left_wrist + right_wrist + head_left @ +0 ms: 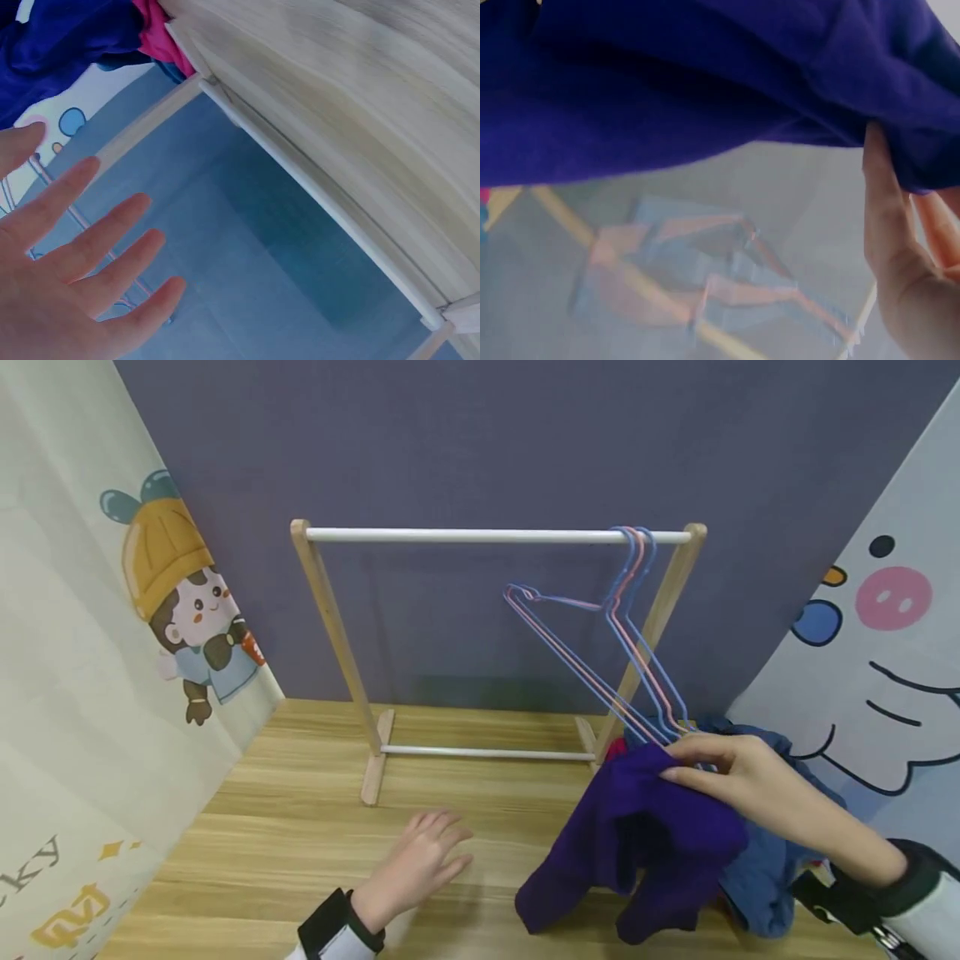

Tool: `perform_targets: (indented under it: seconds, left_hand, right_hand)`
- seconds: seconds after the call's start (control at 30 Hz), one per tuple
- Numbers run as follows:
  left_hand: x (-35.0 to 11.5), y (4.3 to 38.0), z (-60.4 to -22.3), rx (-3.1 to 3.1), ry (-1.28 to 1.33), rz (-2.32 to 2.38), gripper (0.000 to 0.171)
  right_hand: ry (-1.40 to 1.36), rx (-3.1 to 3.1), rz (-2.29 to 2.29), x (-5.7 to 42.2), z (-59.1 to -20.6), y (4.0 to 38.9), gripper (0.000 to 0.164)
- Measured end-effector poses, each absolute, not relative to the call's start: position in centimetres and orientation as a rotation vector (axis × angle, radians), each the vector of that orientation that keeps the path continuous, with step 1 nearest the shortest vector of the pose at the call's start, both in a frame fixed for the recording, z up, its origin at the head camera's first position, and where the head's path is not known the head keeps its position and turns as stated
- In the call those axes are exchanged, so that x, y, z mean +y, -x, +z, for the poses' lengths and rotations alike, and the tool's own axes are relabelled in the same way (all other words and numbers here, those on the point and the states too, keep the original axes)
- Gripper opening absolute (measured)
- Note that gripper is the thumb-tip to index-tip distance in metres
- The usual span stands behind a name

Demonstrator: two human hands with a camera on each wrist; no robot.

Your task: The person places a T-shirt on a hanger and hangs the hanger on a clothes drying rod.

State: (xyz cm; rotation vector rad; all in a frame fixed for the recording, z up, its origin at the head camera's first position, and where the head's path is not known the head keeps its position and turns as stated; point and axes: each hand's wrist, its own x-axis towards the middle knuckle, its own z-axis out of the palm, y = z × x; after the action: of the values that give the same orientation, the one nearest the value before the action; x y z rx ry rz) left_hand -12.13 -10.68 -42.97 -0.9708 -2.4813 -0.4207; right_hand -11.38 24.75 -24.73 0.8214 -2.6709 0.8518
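Note:
My right hand (738,777) pinches a purple garment (637,827) between thumb and fingers, and the cloth hangs in loose folds beneath it. In the right wrist view the purple cloth (705,90) fills the top, with the fingers at its right part. Several blue and pink wire hangers (637,602) hang at the right end of the rack's white bar (465,536), just beyond the garment. My left hand (416,864) holds nothing over the wooden table, its fingers spread in the left wrist view.
The small rack has wooden posts (333,627) and a lower white rod (487,753). Behind the purple garment lies a heap of clothes with blue denim (765,868) and a bit of red cloth (617,747). A grey-blue backdrop (465,443) and printed side curtains (67,610) enclose the table (300,827).

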Motion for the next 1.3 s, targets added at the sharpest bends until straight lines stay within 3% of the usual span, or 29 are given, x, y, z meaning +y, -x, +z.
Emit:
perform_targets:
  seconds: [0.23,0.47,0.77,1.0,1.3]
  left_hand:
    - [-9.5,12.2,-41.7,-2.319,1.062,-0.471,0.041]
    - [-8.2,11.9,-40.6,-2.121,1.132,-0.579,0.039]
    - [-6.5,12.1,-41.3,-2.164,1.035,-0.644,0.048]
    - [-6.5,12.4,-41.8,-2.197,0.932,-0.832,0.025]
    - [-7.4,12.6,-40.6,-2.297,0.780,-1.388,0.008]
  right_hand:
    - [-0.910,-2.595,0.989,21.3,-25.7,12.5,0.015]
    - [-0.810,-2.658,1.112,19.2,-27.1,13.7,0.015]
    - [-0.736,-2.735,1.415,17.6,-29.0,14.3,0.023]
    - [-0.520,-2.784,1.666,17.7,-30.2,14.8,0.034]
    - [-0.214,-2.798,2.000,19.5,-32.5,16.5,0.052]
